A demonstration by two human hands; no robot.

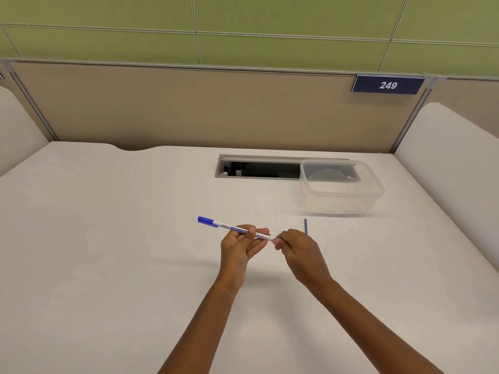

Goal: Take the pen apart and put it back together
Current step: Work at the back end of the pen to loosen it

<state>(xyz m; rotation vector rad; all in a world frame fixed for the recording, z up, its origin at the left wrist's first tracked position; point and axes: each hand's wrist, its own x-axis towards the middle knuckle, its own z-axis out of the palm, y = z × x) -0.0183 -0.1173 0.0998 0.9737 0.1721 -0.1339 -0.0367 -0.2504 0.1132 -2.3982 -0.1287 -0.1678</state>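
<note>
A white marker pen with a blue cap at its left end and blue lettering is held above the white desk, pointing up-left. My left hand grips the barrel around its middle. My right hand pinches the pen's right end between its fingertips; what sits in that pinch is hidden. A thin blue stick, apparently a pen part, lies on the desk just beyond my right hand.
A clear plastic container with a lid stands at the back right, partly over an open cable slot in the desk. A beige partition with a "249" sign closes the far side.
</note>
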